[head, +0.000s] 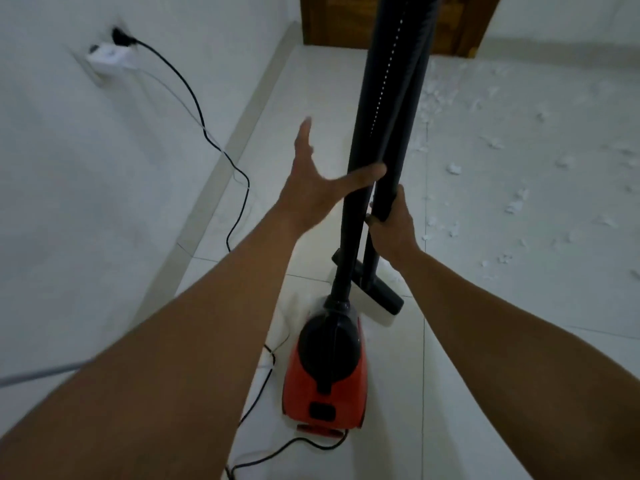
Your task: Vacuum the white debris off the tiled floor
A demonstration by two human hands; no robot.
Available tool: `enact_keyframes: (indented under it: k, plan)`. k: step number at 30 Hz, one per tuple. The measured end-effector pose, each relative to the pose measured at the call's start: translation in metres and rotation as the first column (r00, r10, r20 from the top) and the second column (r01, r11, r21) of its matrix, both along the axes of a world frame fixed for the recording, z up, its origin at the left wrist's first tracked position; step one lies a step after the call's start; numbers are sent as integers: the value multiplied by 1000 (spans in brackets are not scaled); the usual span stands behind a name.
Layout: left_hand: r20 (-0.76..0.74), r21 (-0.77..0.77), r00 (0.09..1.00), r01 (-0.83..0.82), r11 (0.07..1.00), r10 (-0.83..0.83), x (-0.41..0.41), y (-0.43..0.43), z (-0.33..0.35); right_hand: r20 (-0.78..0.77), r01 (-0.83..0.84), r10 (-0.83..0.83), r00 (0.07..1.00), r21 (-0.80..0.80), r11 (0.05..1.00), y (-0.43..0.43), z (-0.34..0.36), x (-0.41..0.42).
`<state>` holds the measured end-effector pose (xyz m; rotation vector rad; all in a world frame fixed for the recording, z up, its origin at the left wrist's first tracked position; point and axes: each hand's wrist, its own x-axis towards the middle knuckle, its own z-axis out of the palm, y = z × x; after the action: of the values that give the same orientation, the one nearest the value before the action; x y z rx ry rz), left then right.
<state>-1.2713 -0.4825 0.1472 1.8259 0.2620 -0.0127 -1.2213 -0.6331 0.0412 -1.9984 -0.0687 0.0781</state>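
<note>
1. By your feet the canister (pixel 325 386) sits w/ its cord (pixel 194 98) looped behind and beside it. Step back or tug the unit fwd and you prob. snag a loop or strain the plug at the socket (pixel 110 60).
2. Hose (pixel 367 116) and wand (pixel 405 133) stand near-upright, close together, tops out of frame. Only one hand holds them. If the wand tips, it could pull the hose w/ it and drag the canister over.
3. Head (pixel 384 292) rests on the floor (pixel 485 341) just past the canister. Debris (pixel 516 206) lies scattered to the right and on toward the door (pixel 460 22), most of it well apart from the head, a few bits near it. Flakes look light, so pushing the head in fast likely scatters them before suction takes them.
4. Grip, R: your right hand (pixel 391 230) wraps the wand, fingers curled round it, a firm hold.
5. Grip, L: your left hand (pixel 311 188) is spread wide, fingers straight, holding nothing. Its thumb (pixel 367 174) tip meets the hose or sits just in front of it; can't tell which.
</note>
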Motion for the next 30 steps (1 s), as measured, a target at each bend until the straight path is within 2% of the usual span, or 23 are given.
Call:
enact_keyframes:
  k: [3, 5, 11, 14, 16, 19, 21, 23, 24, 27, 30]
  plan:
    - [160, 27, 976, 144, 989, -146, 36, -21, 57, -32, -14, 13, 999, -33, 999, -1, 17, -5]
    - [201, 47, 964, 169, 984, -175, 41, -37, 76, -54, -42, 39, 998, -63, 997, -3, 29, -7]
    - [116, 30, 992, -50, 998, 46, 61, -52, 93, -93, -133, 126, 988, -76, 988, -16, 63, -3]
    - [32, 65, 992, -127, 990, 125, 64, -60, 92, -227, -113, 129, 965, 81, 990, -39, 108, 4]
    - [-22, 76, 987, -159, 984, 162, 57, -66, 94, -204, -63, 103, 973, 195, 979, -61, 165, 14]
    - [-95, 107, 979, -170, 980, 180, 45, -79, 102, -73, -244, 269, 960, 245, 938, -84, 272, 37]
    - [-133, 141, 972, -176, 974, 195, 38, -88, 111, -40, -429, 447, 894, 218, 877, -86, 335, 54]
    - [-156, 147, 964, -191, 970, 214, 33, -94, 121, -98, -565, 582, 808, 155, 810, -88, 378, 65]
    - [-163, 151, 961, -198, 968, 222, 31, -96, 126, -160, -581, 605, 780, 175, 795, -88, 394, 67]
    - [-183, 169, 956, -200, 965, 230, 22, -97, 138, -275, -512, 568, 775, 252, 821, -88, 415, 70]
    - [-169, 169, 960, -196, 966, 224, 20, -101, 143, -343, -456, 478, 809, 148, 878, -72, 414, 70]
